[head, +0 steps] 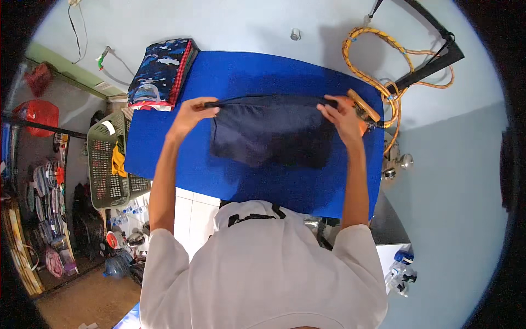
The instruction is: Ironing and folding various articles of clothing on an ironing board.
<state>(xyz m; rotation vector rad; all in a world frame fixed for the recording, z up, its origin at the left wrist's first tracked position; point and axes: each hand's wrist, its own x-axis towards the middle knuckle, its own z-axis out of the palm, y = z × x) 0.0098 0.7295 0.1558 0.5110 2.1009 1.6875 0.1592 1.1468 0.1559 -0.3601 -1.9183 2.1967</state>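
A dark navy cloth garment (271, 131) is spread between my hands over a table with a blue cover (246, 181). My left hand (196, 112) pinches its upper left corner between thumb and fingers. At the upper right corner, my right hand (342, 117) grips the same edge. The top edge runs nearly straight from hand to hand, and the lower part hangs or lies towards me; whether it fully touches the table I cannot tell. Just beyond my right hand is an orange clothes iron (363, 111) with a wooden-looking handle, partly hidden by that hand.
Folded fabrics with a blue camouflage piece on top (158, 74) are stacked at the back left. A green plastic basket (107, 164) holding yellow cloth stands left of the table. A coiled yellow cord (349, 53) hangs from a black bracket (427, 68) at the right.
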